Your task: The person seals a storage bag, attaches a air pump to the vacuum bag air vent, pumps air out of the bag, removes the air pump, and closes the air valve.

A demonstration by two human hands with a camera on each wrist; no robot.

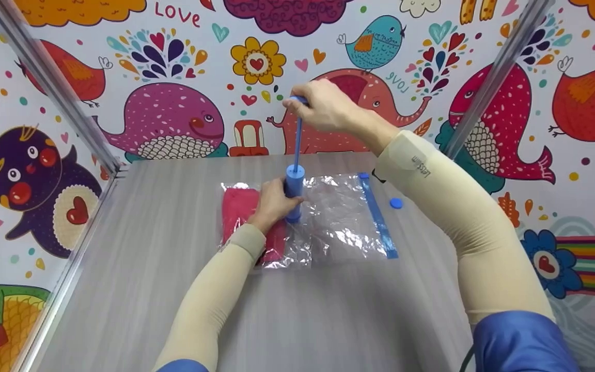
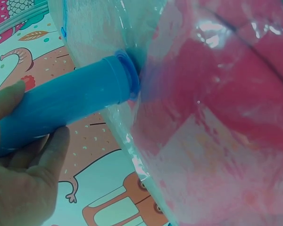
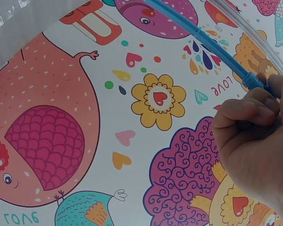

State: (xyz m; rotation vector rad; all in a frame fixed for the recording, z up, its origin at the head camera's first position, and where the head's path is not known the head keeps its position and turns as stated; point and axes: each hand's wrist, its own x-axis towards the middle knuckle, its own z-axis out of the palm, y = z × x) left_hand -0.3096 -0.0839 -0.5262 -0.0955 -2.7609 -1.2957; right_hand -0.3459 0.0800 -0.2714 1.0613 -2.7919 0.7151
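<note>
Two hands hold one blue pump [image 1: 295, 178], which stands roughly upright over a clear plastic bag [image 1: 341, 222] on the grey table [image 1: 127, 268]. The left hand [image 1: 274, 202] is wrapped round the barrel, thumb on one side and fingers on the other; seen from overhead, the barrel lies at about 3 o'clock of that palm, its top rising clear of the grip and its foot showing below the thumb. In the left wrist view, the barrel's flanged end points to 2 o'clock from the hand and meets the bag's film.

The right hand [image 1: 323, 103], at 1 o'clock from the left, has its fingers curled over the handle [image 1: 297, 98], most of which they hide. From the top of the barrel the rod [image 1: 298, 142] runs out at 12 o'clock to that grip; in the right wrist view it leaves the fist towards 11 o'clock.

At 9 o'clock from the barrel, pink fabric [image 1: 238, 206] shows through the bag. At 3 o'clock come the bag's blue edge strip [image 1: 378, 219] and, just beyond it on the table, a round blue disc [image 1: 395, 203].
</note>
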